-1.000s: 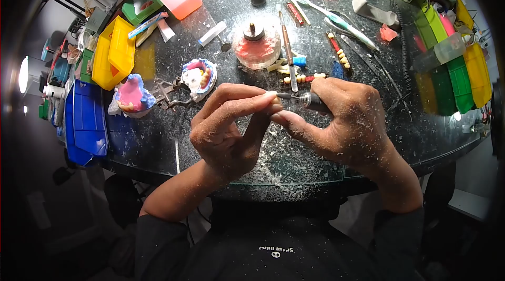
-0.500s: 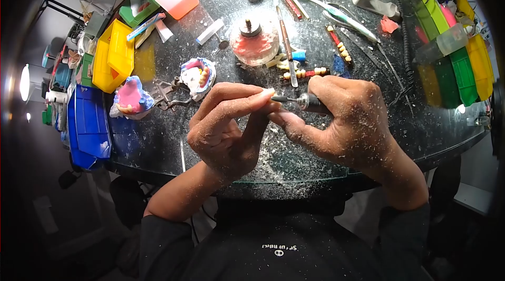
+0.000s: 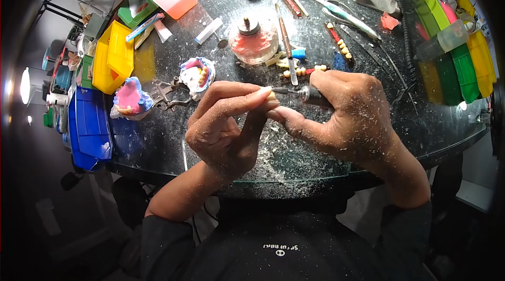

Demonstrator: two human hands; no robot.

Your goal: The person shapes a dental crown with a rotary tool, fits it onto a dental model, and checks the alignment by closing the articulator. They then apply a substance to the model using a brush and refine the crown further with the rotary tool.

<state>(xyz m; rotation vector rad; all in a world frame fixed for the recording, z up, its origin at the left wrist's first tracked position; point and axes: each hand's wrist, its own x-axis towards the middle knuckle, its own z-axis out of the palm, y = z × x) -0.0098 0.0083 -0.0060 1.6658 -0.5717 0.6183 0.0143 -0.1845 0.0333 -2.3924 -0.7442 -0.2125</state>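
Between the thumb and fingertips of my left hand (image 3: 223, 126) is a small, pale denture tooth (image 3: 272, 96), mostly hidden by the fingers. My right hand (image 3: 355, 118) is wrapped round a rotary handpiece (image 3: 314, 96), its thumb stretched out to the left fingertips. The handpiece's grey bur (image 3: 283, 91) points left, its tip right at the tooth. Pale dust and shavings coat both hands and lie on the dark tabletop (image 3: 279, 162) beneath them. Just beyond the hands are a strip of denture teeth (image 3: 315, 70) and a wax knife (image 3: 286, 44).
Left of the hands, an articulator (image 3: 167, 94) carries two casts with pink wax, one cast (image 3: 131, 99) farther left. A glass spirit lamp (image 3: 254, 44) stands ahead. Yellow (image 3: 113, 57) and blue bins (image 3: 89, 128) line the left edge; green bins (image 3: 463, 73) stand right.
The bur and handpiece have shifted slightly up and tilted a little against the tooth. Both hands keep their grips, and the camera view has moved slightly.
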